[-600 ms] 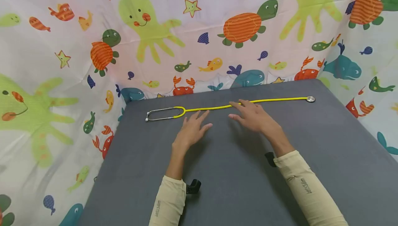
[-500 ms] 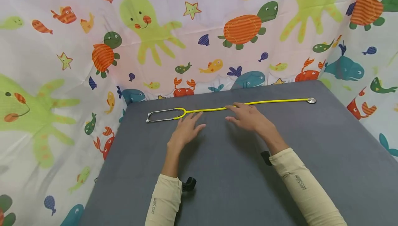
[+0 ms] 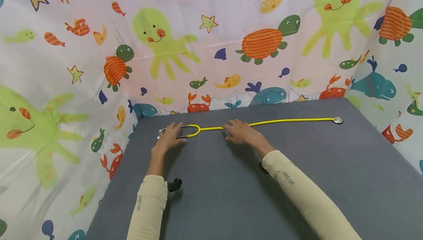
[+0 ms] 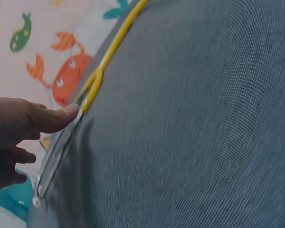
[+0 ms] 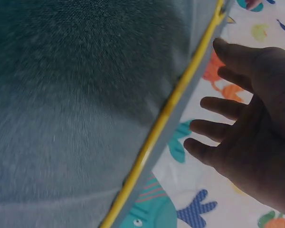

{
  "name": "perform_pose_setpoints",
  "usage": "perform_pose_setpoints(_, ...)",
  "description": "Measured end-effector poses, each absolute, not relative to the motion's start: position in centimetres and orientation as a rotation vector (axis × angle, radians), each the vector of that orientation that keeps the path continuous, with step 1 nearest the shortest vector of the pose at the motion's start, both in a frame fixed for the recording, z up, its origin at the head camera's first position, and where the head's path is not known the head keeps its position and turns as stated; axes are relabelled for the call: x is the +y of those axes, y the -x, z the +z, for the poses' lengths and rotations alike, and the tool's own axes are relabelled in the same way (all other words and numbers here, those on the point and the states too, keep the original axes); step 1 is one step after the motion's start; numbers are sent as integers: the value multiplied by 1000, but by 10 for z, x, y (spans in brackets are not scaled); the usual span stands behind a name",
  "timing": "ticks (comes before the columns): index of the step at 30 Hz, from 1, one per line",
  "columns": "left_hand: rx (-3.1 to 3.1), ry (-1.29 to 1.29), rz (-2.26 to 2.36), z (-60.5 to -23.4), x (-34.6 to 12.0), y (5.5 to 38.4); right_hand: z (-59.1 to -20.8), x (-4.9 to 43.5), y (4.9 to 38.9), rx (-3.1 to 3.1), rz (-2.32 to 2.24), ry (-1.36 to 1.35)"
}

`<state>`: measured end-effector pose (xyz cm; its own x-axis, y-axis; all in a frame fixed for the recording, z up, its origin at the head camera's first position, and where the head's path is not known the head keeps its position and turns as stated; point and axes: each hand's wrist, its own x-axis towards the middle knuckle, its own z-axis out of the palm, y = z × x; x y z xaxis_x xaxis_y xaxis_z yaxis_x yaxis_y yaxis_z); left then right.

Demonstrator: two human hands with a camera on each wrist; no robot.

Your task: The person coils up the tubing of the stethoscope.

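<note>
A stethoscope (image 3: 290, 120) with a yellow tube lies stretched out sideways on the grey table. Its round metal chest piece (image 3: 337, 120) is at the right end, and its metal ear tubes (image 4: 57, 159) are at the left. Over the ear tubes is my left hand (image 3: 167, 140), fingers spread, covering part of them in the head view. The left thumb (image 4: 64, 117) overlaps the metal close to the yellow fork. My right hand (image 3: 242, 133) hovers at the tube's middle, its fingers loosely extended and apart from the tube (image 5: 149, 142) in the right wrist view.
Behind the grey table (image 3: 218, 196) and along both its sides hangs a white curtain (image 3: 224, 20) printed with sea animals. A black wrist camera (image 3: 174, 185) sticks out from the left sleeve (image 3: 147, 203).
Both hands have moved left, the left one from beside the yellow fork to over the ear tubes. The head view has tilted up slightly. The stethoscope lies as before.
</note>
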<state>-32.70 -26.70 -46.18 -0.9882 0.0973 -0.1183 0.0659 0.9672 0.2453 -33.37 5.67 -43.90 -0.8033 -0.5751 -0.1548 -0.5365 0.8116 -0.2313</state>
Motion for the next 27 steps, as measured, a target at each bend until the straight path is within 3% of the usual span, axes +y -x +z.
perform_pose_setpoints(16,3143,-127,328,-489,-288,335,-458,57,346,2728,-313,816)
perform_pose_setpoints(27,3158,-309,215,-493,-279,327,-434,79,334,2764,-544,861)
